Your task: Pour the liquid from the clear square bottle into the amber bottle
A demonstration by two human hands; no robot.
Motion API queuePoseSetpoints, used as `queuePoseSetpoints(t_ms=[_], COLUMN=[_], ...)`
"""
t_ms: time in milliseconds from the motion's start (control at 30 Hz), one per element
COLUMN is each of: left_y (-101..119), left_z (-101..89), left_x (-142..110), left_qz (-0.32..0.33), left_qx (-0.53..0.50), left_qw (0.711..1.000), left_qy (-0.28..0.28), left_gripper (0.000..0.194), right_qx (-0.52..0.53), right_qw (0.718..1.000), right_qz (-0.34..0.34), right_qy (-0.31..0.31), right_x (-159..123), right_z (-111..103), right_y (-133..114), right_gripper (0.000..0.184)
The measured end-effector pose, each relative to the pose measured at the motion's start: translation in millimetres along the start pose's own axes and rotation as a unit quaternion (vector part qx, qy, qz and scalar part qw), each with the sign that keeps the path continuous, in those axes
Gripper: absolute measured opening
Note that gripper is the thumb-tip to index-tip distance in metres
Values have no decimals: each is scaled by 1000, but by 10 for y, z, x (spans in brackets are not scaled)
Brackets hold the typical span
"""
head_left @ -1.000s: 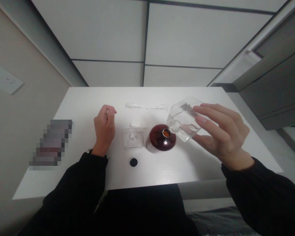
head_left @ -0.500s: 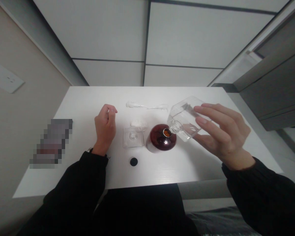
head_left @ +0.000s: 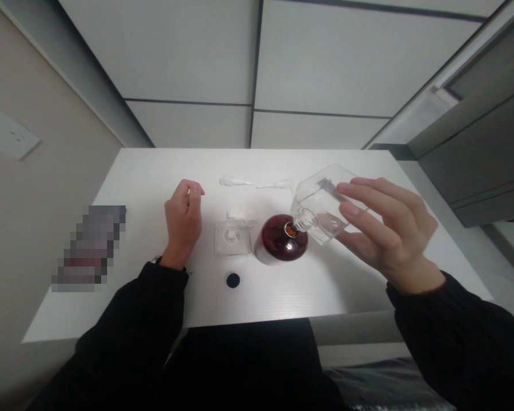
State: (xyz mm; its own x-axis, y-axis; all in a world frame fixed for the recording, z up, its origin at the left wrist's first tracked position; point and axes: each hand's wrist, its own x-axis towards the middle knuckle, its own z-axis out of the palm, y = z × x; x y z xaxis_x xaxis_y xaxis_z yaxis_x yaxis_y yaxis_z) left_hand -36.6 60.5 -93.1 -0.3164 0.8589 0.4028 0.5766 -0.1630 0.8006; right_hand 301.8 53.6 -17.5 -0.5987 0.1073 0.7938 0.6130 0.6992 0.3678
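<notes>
My right hand [head_left: 389, 228] grips a clear square-bodied bottle [head_left: 317, 200], tilted on its side with its neck pointing left. Its mouth is over the round opening of a brown bottle [head_left: 278, 242] that stands upright on the table; whether the rims touch I cannot tell. Some clear liquid seems to lie inside the tilted bottle. My left hand [head_left: 184, 214] rests on the table with its fingers curled in, and nothing shows in them. Just right of it stands a second clear square bottle [head_left: 220, 245], uncapped and upright. A small black round cap [head_left: 233, 280] lies nearer me.
Behind the bottles, thin clear plastic pipettes or wrappers [head_left: 257, 184] lie across the white table [head_left: 154, 165]. A small whitish piece [head_left: 237, 213] sits behind the upright clear bottle. At the far left is a blurred-out flat object [head_left: 89, 245]. White panels [head_left: 192, 51] rise beyond the table.
Almost nothing differs. The view has shifted very slightly, while both hands and the tilted bottle keep their places.
</notes>
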Motion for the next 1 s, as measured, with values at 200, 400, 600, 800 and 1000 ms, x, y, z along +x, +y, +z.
queuePoseSetpoints(t_ms=[200,400,600,800,1000], left_y=[9,13,10,12,18], left_z=[-4,-2,1,4,1], left_x=[-2,-4,2,1,-2], left_qz=[-2,-2,-2,-2,-8], left_qx=[-2,2,1,4,4], left_qw=[1000,1000,1000,1000,1000], left_qy=[-1,-2,-2,-6,-7], left_gripper=[26,26,26,25,26], right_qx=[5,12,0,-2,0], right_qw=[1000,1000,1000,999,999], right_qz=[-15,-25,-15,-33,-34], right_qy=[7,14,14,28,30], right_x=[23,56,70,101,113], right_z=[4,6,12,11,18], right_y=[3,0,-9,-14,-11], right_gripper=[61,55,48,41,29])
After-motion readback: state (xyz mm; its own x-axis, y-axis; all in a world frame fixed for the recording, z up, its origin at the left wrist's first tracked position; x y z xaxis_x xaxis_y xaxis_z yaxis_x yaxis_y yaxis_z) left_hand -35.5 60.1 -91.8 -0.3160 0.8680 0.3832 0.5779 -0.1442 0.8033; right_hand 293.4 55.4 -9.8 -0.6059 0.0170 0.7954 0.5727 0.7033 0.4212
